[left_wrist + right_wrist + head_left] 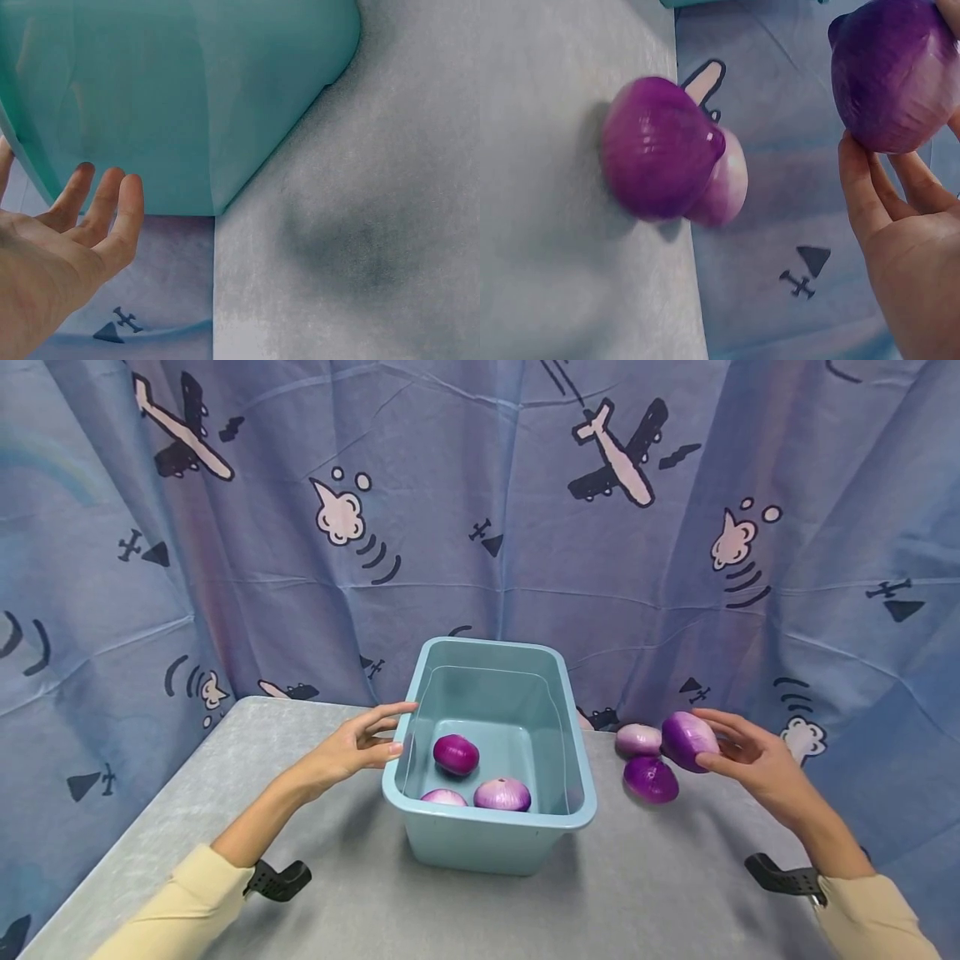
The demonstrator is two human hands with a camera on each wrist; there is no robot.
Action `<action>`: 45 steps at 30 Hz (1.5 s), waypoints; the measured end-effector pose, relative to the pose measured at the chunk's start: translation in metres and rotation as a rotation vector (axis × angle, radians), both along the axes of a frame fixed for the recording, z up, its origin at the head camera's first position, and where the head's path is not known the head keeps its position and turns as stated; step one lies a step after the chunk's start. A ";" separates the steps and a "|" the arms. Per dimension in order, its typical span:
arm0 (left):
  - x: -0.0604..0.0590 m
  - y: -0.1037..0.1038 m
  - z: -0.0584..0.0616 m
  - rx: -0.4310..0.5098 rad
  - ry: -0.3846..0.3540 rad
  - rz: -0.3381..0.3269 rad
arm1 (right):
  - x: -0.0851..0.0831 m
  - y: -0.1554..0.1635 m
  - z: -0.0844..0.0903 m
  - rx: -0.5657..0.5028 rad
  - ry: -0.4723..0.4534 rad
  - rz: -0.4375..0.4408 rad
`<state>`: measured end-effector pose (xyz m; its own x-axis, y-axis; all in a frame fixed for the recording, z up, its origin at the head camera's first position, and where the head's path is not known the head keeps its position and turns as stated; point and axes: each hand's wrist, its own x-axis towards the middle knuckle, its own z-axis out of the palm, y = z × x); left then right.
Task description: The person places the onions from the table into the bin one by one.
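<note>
In the head view my right hand [761, 768] holds a red onion [686, 741] between thumb and fingers, off the table at the right. Close beside it are a paler onion [637, 740] and a dark purple onion [651, 779]. The right wrist view shows the held onion [892, 79] with fingertips against its side. My left hand [354, 745] is at the left rim of a blue-green plastic bin [487, 818], fingers loosely bent and outside it. Inside lie a dark onion [455, 754], a lighter onion [502, 794] and another onion [444, 797], partly hidden by the near rim.
The bin stands mid-table on a grey cloth-like table top [330, 877]. A blue curtain [480, 527] printed with planes hangs right behind the table's back edge. Dark straps with a bracket [277, 881] sit on both wrists.
</note>
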<state>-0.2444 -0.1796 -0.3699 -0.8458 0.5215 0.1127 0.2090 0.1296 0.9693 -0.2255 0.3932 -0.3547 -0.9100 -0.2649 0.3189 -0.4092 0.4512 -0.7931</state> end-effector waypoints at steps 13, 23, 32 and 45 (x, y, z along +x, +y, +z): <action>-0.001 0.001 0.000 0.015 -0.006 -0.003 | -0.004 -0.028 0.020 -0.049 -0.022 0.089; 0.001 0.000 0.000 0.006 -0.011 0.001 | -0.009 -0.052 0.037 -0.063 -0.009 0.166; 0.000 0.002 0.001 0.008 -0.013 -0.001 | -0.015 -0.070 0.048 -0.128 0.017 0.301; 0.001 0.001 0.001 0.004 -0.005 0.011 | -0.030 -0.101 0.055 -0.162 0.022 0.344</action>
<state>-0.2436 -0.1788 -0.3689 -0.8522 0.5113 0.1105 0.2024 0.1276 0.9710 -0.2552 0.2917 -0.2996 -0.7691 -0.4982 0.4003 -0.5326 0.1535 -0.8323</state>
